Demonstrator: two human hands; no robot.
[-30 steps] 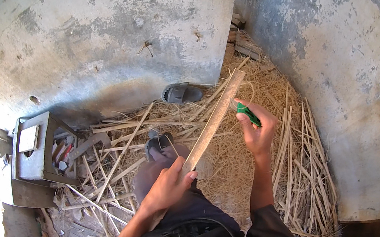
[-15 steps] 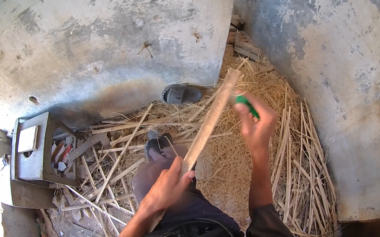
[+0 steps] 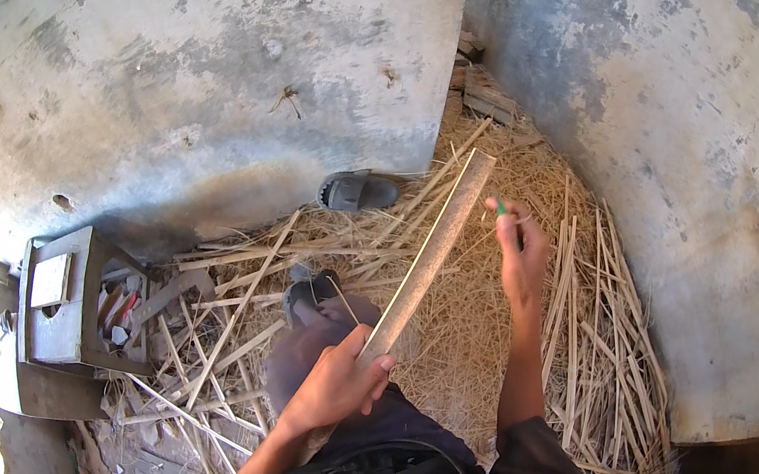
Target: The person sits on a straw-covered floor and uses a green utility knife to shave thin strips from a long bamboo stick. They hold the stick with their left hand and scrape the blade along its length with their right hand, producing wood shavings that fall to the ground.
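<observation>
A long flat wooden strip (image 3: 432, 256) slants up and away from my left hand (image 3: 342, 381), whose fingers are wrapped round its near end. Its broad face is speckled brown, and one edge is pale. To the right of its far half, my right hand (image 3: 521, 252) is closed on a small green-handled tool (image 3: 501, 208). Most of the tool is hidden by the fingers, so its kind cannot be made out. A thin pale curl shows by those fingers. The tool and the strip are apart.
Straw-like shavings (image 3: 462, 343) cover the floor. Long thin sticks (image 3: 607, 358) are heaped along the right wall, and more lie crossed at the left. A grey slipper (image 3: 357, 192) rests by the left wall. An open-sided box (image 3: 89, 303) with odds and ends stands at the left.
The strip was blurred by motion and is now steady, with its speckled face turned into view. My right hand has shifted slightly and turned, so less of the green handle shows.
</observation>
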